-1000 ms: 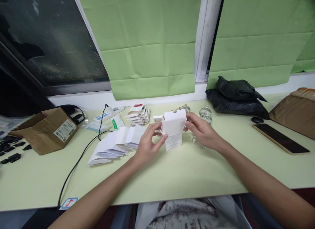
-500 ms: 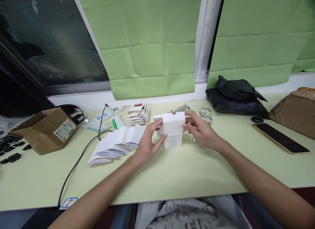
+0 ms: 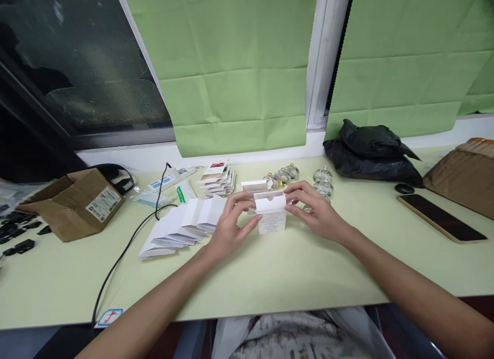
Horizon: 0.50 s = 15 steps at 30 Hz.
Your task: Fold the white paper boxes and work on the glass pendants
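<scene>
As fingers (image 3: 250,224) grip sides, wht box (image 3: 272,221) sits btwn.

Green coverings (image 3: 239,70) beside dark window (image 3: 111,65)

Hands: two, a left hand (image 3: 233,224) and a right hand (image 3: 314,213).
Printed white carton (image 3: 272,222): one, held between both.
Flat white cartons (image 3: 173,227): several, overlapping; exact count not possible.
Red-printed stack (image 3: 217,180): one.
Glass ornaments (image 3: 292,171): at least five, towards the far edge of the tabletop (image 3: 289,276); some partly hidden.
Brown boxes (image 3: 71,212): two, one towards each side edge.
Phone (image 3: 442,218): one, right side.
Small black pieces (image 3: 23,246): several, left edge; not reliably countable.
</scene>
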Each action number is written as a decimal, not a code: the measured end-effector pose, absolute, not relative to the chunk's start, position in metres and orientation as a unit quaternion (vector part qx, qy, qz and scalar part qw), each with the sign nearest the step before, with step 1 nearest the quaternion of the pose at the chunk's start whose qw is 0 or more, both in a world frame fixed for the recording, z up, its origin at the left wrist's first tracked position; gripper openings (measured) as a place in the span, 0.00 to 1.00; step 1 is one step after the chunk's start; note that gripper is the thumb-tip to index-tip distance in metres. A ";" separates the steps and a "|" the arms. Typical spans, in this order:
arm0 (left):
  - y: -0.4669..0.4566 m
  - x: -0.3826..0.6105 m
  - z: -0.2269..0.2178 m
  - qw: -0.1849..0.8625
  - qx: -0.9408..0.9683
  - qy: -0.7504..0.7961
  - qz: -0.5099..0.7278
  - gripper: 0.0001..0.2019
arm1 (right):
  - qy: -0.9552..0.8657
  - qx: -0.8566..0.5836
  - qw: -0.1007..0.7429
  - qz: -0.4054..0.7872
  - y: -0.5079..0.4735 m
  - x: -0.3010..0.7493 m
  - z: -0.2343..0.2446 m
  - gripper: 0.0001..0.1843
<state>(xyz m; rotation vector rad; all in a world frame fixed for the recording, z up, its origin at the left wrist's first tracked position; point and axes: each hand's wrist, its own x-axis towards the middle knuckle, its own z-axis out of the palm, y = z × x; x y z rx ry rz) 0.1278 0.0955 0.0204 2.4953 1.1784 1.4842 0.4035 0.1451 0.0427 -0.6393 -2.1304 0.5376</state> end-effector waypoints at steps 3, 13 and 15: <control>0.096 0.127 0.018 0.002 0.791 0.379 0.480 0.14 | -0.844 -0.255 0.423 0.210 0.145 0.403 0.041 0.08; 0.096 0.127 0.015 -0.035 0.796 0.376 0.472 0.13 | -0.833 -0.252 0.445 0.211 0.149 0.402 0.038 0.11; 0.096 0.127 0.016 -0.037 0.801 0.370 0.470 0.12 | -0.839 -0.241 0.453 0.181 0.150 0.402 0.037 0.08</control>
